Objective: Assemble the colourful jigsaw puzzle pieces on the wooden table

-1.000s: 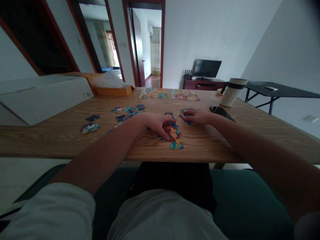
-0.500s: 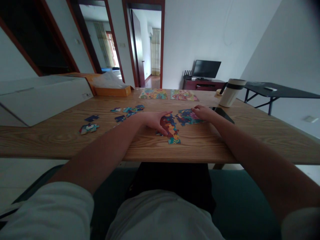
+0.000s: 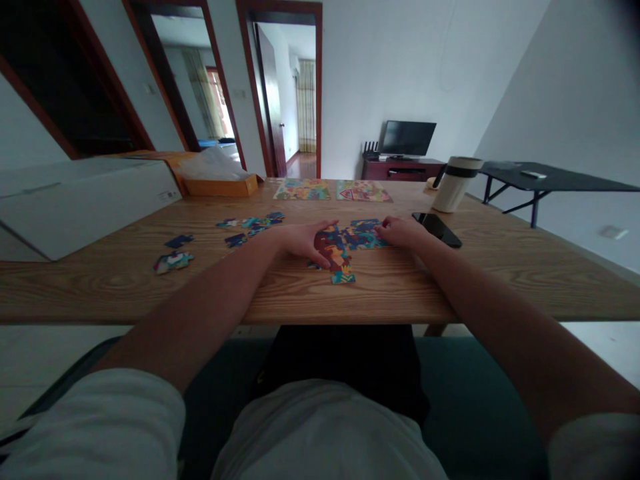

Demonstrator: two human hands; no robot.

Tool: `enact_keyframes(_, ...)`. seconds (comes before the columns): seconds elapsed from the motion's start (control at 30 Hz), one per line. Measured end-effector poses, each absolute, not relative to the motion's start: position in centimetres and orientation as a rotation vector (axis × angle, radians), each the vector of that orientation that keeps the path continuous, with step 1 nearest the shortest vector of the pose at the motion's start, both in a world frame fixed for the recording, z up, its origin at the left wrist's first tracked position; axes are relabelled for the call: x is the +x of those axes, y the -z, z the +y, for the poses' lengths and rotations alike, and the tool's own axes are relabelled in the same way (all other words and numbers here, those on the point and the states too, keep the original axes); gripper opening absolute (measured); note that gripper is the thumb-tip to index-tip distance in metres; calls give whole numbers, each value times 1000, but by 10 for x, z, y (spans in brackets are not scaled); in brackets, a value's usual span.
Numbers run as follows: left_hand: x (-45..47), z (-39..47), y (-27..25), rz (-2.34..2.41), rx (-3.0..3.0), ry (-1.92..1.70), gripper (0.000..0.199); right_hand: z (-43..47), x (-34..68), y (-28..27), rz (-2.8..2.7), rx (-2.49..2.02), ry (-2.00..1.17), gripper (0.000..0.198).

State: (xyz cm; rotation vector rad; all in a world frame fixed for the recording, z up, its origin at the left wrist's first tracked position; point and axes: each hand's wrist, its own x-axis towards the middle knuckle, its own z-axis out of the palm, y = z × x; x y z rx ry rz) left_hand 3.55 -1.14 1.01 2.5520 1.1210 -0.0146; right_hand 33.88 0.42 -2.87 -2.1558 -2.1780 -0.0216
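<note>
- Wood-grain table (image 3: 390, 287) bearing a partly built jigsaw; its brown-and-orange jigsaw section (image 3: 337, 259) lies near the front edge and serves as the landmark here.
- Left hand (image 3: 301, 240) at the left side of that section, thumb and forefinger spread apart around its edge.
- Blue jigsaw section (image 3: 363, 233) just right of the landmark; whether the two interlock is unclear.
- Right hand (image 3: 399, 231) at the blue section's right end, fingers curled close together; whether they pinch it cannot be told.
- Black smartphone (image 3: 437, 230) and pale travel mug (image 3: 453, 189) farther right of the landmark.
- Loose jigsaw pieces (image 3: 173, 261) well to its left.
- Two colourful picture sheets (image 3: 301, 190) beyond it.
</note>
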Motion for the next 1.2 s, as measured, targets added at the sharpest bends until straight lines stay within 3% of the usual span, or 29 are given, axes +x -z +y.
enact_keyframes(0.57, 34, -9, -13, 1060, 2516, 108, 116, 0, 344, 23, -2238, -2142, 22, 60)
enact_keyframes(0.7, 34, -9, -12, 1018, 2452, 114, 110, 0, 341, 23, -2262, -1962, 120, 61)
enact_keyframes(0.97, 35, -9, -14, 1046, 2484, 111, 114, 4, 318, 34, -2479, -1508, -40, 59)
enact_keyframes(1.2, 35, -10, -16, 1035, 2512, 98, 112, 3, 311, 38, -2517, -1494, -153, 59)
